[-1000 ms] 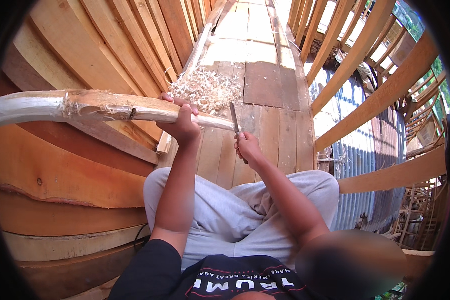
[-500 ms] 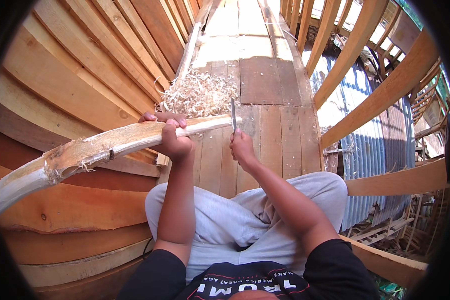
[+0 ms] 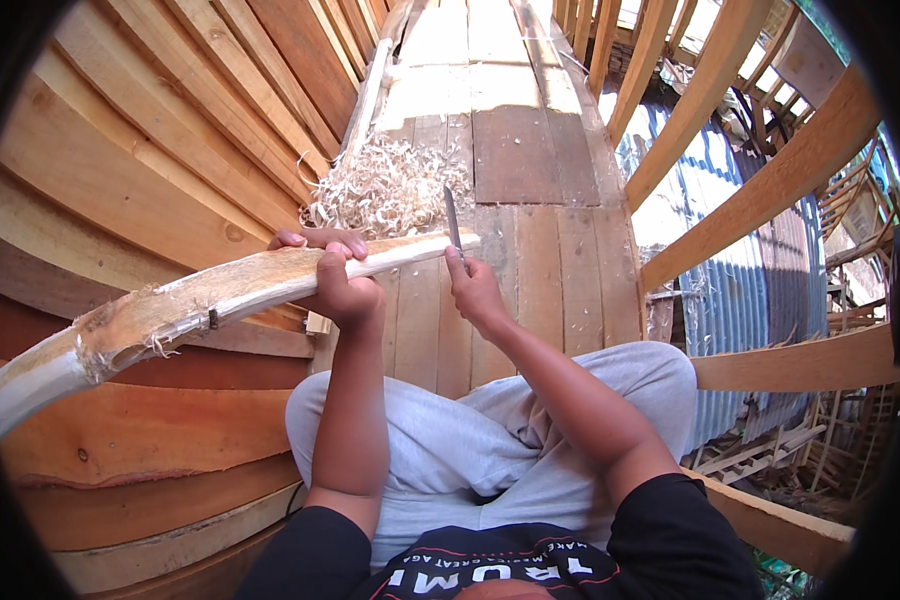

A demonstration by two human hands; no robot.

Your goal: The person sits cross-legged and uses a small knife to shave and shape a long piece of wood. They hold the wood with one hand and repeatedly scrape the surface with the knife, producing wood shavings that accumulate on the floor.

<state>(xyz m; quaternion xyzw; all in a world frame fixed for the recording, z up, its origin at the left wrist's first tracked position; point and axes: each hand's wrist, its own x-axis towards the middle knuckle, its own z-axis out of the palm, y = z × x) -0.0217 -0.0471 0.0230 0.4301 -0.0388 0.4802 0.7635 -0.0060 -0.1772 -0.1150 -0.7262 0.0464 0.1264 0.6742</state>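
A long curved wooden pole (image 3: 240, 283), pale and partly stripped, slants from the left edge to its tapered tip ahead of me. My left hand (image 3: 342, 280) is wrapped round it a little short of that tip. Frayed fibres hang from a rough notch farther down its length. In my right hand (image 3: 476, 290) is a knife (image 3: 452, 215), its narrow blade pointing away from me. The blade lies across the pole near the tip; whether its edge bites into the wood is not clear. My right fingers hide the knife's handle.
A heap of curled wood shavings (image 3: 385, 187) lies on the plank floor (image 3: 530, 270) beyond the pole. Overlapping boards (image 3: 150, 420) rise at left. At right, wooden rails (image 3: 760, 180) stand before corrugated metal sheets (image 3: 745, 290). My crossed legs (image 3: 610, 390) are close below my hands.
The knife has shifted left along the pole, away from its tip, and its blade tilts more to the left. My left hand keeps its hold on the pole.
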